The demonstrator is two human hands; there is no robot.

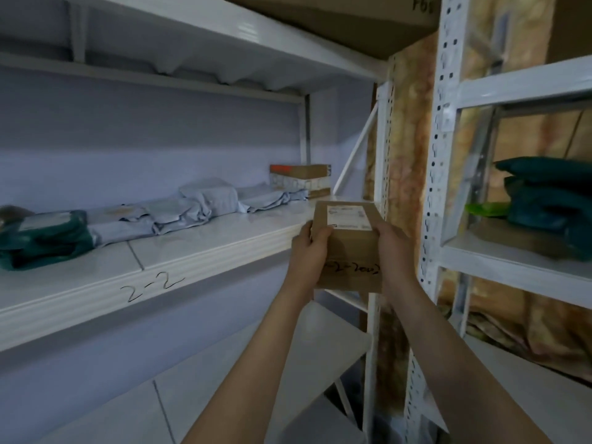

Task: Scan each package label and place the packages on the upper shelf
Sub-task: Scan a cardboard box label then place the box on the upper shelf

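Both hands grasp a small cardboard box from opposite sides at the right end of the white shelf marked "2-2". The left hand wraps its fingers over the box's upper left edge; the right hand curls its fingers over the upper right edge. All fingers are bent closed against the cardboard. The box is plain brown, rectangular and matte, with a white printed label on top and dark handwriting on its near face. Its far end overlaps the shelf's front lip; whether it rests there cannot be told.

Along the shelf's back lie crumpled grey mailer bags, a dark green soft parcel at left, and a taped carton at the rear corner. The smooth front strip of the shelf lies bare. A perforated white upright stands just right of the box.
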